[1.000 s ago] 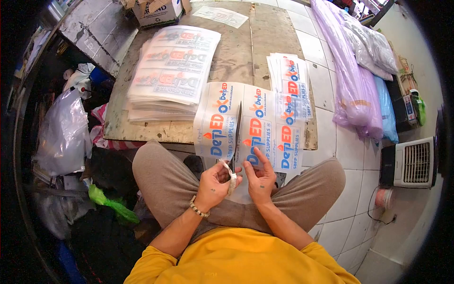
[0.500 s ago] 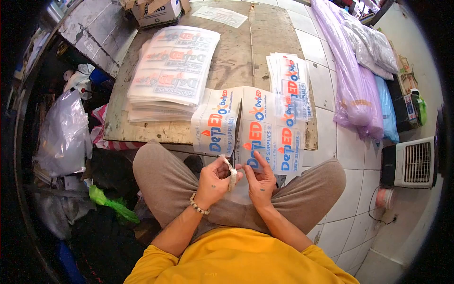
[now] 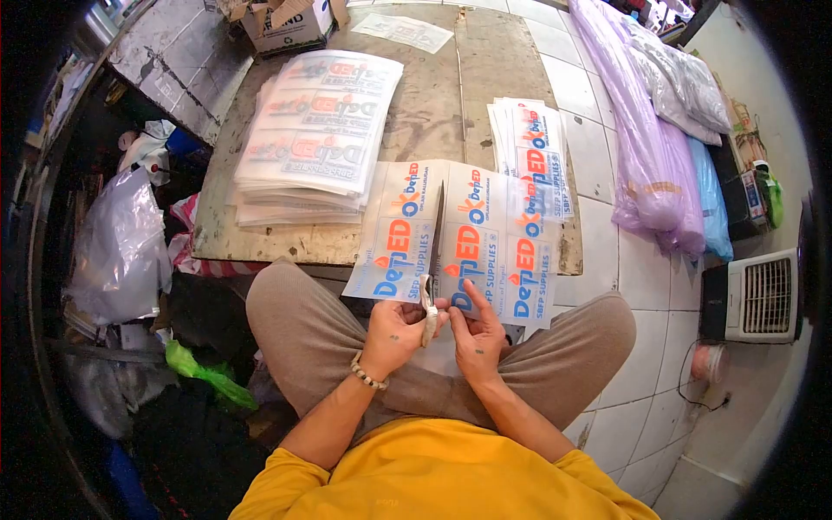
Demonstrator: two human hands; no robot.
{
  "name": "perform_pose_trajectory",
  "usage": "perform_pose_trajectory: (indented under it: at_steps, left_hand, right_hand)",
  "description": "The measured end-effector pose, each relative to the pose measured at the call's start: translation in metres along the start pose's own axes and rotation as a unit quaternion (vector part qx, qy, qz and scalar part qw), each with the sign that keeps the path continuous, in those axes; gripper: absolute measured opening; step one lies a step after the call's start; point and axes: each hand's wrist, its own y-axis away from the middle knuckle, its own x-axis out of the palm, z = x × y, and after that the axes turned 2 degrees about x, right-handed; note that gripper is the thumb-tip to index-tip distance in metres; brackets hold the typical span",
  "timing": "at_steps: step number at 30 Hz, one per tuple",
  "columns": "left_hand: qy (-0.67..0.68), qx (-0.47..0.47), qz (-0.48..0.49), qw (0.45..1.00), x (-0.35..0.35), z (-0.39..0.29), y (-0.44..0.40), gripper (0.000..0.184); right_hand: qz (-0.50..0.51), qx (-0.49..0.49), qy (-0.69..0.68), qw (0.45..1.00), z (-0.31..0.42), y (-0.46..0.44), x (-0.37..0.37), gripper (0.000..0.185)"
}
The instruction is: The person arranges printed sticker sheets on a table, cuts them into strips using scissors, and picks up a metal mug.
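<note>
My left hand (image 3: 395, 336) is closed around the white-wrapped handles of a pair of scissors (image 3: 437, 238), whose dark blades point away from me along the printed sheet. The sheet (image 3: 511, 251) is clear plastic with blue and orange "DepED OK" and "SBFP SUPPLIES" lettering. My right hand (image 3: 477, 340) grips its near edge, the index finger lying over the print. Left of the blades, a strip of the sheet spreads out over the table edge. Fingers of both hands nearly meet by the handles.
A thick stack of printed sheets (image 3: 303, 130) sits on the wooden table (image 3: 433, 95), left of centre. Cut strips (image 3: 537, 139) lie at the right, a single piece (image 3: 403, 32) at the far side near a carton (image 3: 290, 30). Purple plastic rolls (image 3: 646, 173) lie on the tiles.
The scissor handles have come closer together. The strip left of the blades, curled before, now lies flatter and reaches farther left and nearer to me. My right hand has barely moved.
</note>
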Motion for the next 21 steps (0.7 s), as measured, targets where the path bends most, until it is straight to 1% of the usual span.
perform_pose_trajectory:
  at_steps: [1, 3, 4, 6, 10, 12, 13, 15, 16, 18, 21]
  left_hand:
    - [0.005, 0.012, 0.003, 1.000, 0.001, 0.000, -0.002, 0.049]
    - [0.022, 0.028, -0.017, 0.999, 0.006, -0.007, -0.003, 0.044]
    - [0.031, 0.037, -0.027, 0.998, 0.008, -0.012, -0.004, 0.041]
    - [0.034, 0.025, -0.026, 0.999, 0.009, -0.014, -0.005, 0.045]
    - [0.047, 0.019, -0.021, 0.999, 0.009, -0.011, -0.005, 0.047]
    - [0.048, 0.018, -0.018, 0.999, 0.007, -0.007, -0.006, 0.052]
    - [0.048, 0.018, -0.016, 0.999, 0.007, -0.007, -0.006, 0.055]
    - [0.026, 0.003, -0.015, 1.000, 0.008, -0.011, -0.007, 0.054]
    - [0.016, -0.005, -0.015, 1.000, 0.010, -0.015, -0.007, 0.053]
    - [0.039, 0.001, -0.022, 0.999, 0.013, -0.019, -0.008, 0.052]
    - [0.054, -0.006, -0.021, 0.998, 0.013, -0.020, -0.011, 0.053]
  right_hand:
    - [0.000, -0.002, -0.003, 1.000, 0.000, 0.001, 0.000, 0.047]
    - [0.001, -0.007, -0.009, 1.000, -0.001, 0.002, -0.001, 0.048]
    - [0.003, -0.006, 0.009, 1.000, 0.001, 0.003, -0.003, 0.048]
    - [0.008, -0.006, 0.044, 0.999, 0.007, 0.006, -0.005, 0.048]
    - [0.005, 0.001, 0.016, 1.000, 0.007, 0.007, -0.004, 0.048]
    - [0.009, 0.018, 0.027, 0.999, 0.006, 0.009, -0.007, 0.047]
    - [0.006, 0.006, 0.026, 1.000, 0.006, 0.010, -0.006, 0.047]
    - [-0.003, -0.016, 0.023, 1.000, 0.006, 0.011, -0.005, 0.048]
    - [0.005, -0.006, 0.015, 1.000, 0.004, 0.013, -0.006, 0.048]
    - [0.019, 0.013, 0.000, 1.000, -0.003, 0.017, -0.010, 0.048]
    - [0.015, 0.003, 0.000, 1.000, -0.001, 0.018, -0.009, 0.048]
